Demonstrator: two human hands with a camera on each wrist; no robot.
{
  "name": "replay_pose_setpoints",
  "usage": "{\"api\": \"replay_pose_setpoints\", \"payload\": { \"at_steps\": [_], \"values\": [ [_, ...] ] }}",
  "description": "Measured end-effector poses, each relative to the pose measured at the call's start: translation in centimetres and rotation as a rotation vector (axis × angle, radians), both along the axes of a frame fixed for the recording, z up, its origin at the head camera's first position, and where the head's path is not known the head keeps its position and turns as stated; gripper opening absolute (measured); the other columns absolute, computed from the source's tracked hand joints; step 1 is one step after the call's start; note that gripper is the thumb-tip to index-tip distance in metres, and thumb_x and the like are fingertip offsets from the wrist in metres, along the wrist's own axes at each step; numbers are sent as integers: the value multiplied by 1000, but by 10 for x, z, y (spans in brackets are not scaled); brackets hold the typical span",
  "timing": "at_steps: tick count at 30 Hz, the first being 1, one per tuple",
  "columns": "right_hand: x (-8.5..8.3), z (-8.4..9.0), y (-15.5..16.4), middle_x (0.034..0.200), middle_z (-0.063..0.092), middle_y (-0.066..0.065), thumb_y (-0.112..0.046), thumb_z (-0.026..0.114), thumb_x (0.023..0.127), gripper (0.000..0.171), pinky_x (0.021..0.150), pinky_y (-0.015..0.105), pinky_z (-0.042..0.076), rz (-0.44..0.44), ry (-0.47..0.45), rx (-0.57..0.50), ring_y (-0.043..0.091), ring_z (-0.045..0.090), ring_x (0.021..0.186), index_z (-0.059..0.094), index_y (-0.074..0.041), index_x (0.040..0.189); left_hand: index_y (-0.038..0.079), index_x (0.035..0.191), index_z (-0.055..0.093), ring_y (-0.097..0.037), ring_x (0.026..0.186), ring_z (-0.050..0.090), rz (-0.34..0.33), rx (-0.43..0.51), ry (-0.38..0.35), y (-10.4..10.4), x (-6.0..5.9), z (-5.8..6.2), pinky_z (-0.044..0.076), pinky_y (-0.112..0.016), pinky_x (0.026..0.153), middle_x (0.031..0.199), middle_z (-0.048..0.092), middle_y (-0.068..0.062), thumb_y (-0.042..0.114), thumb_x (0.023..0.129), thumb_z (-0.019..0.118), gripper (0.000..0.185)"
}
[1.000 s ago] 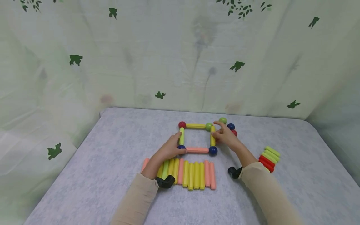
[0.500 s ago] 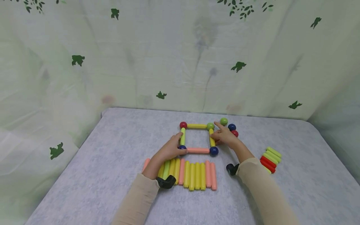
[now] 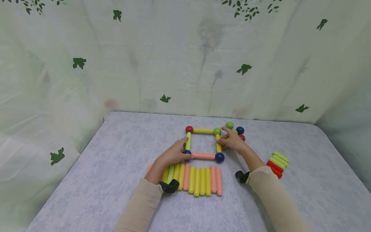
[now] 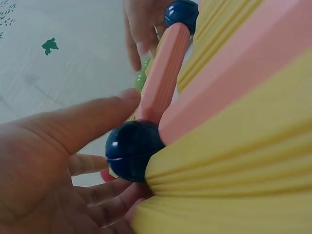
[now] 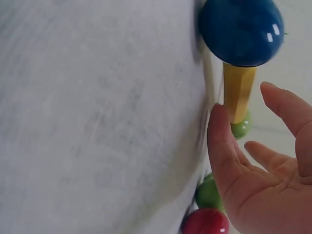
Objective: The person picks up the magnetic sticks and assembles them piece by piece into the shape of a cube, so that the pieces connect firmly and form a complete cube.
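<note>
A flat square of sticks and balls lies on the grey table [image 3: 116, 154]. It has a red ball [image 3: 189, 129], a yellow stick [image 3: 203, 130], a green ball [image 3: 217, 131], a yellow right stick [image 3: 218, 144], a blue ball [image 3: 219, 157], a pink stick [image 3: 203, 156], a second blue ball [image 3: 187, 152] and a lime stick [image 3: 188, 140]. My left hand [image 3: 185, 149] holds the near-left corner: its thumb [image 4: 87, 122] lies on the pink stick [image 4: 163, 73] and its fingers sit under the blue ball [image 4: 134, 151]. My right hand [image 3: 221, 135] touches the yellow stick [image 5: 238, 92] with relaxed fingers.
Loose green [image 3: 229, 124], blue [image 3: 240, 130] and red [image 3: 242, 137] balls lie just right of the square. A row of several yellow, pink and lime sticks [image 3: 200, 180] sits in front of it. A small stack of red and lime sticks [image 3: 276, 161] is at the right. A leaf-print curtain [image 3: 185, 64] hangs behind.
My right hand's fingers shifted slightly along the yellow right stick. My left hand has kept its hold on the near-left corner.
</note>
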State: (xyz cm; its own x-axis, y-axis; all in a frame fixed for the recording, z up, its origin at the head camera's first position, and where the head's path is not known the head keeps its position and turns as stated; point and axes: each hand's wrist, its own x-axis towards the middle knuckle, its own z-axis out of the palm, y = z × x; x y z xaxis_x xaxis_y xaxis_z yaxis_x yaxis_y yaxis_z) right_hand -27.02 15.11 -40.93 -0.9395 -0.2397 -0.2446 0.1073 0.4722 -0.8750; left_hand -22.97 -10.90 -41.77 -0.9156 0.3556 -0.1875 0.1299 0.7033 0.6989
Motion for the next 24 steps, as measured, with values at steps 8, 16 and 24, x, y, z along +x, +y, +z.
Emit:
{"api": "replay_pose_setpoints", "payload": {
  "at_steps": [8,16,24],
  "values": [
    [29,17,27,122,45,21,-25,60,87,66,83,43,44,67,243,62,33,49,107,25,-9,140,16,141,24,-23,108,46,96,18,23,-11,9,19,43,-41,85,131,37,-9,33,82,66,74],
    [91,27,76,120,47,18,-35,61,85,66,85,49,42,47,358,198,34,48,106,30,-9,137,11,138,29,-27,111,43,102,32,202,-52,39,22,41,-44,87,129,39,-12,25,86,61,63],
    [132,14,115,111,54,14,-24,66,83,57,78,46,47,24,342,390,33,54,99,40,-6,130,2,134,34,-34,113,41,145,-122,184,-85,69,8,38,-49,88,126,41,-19,17,86,59,56]
  ]
}}
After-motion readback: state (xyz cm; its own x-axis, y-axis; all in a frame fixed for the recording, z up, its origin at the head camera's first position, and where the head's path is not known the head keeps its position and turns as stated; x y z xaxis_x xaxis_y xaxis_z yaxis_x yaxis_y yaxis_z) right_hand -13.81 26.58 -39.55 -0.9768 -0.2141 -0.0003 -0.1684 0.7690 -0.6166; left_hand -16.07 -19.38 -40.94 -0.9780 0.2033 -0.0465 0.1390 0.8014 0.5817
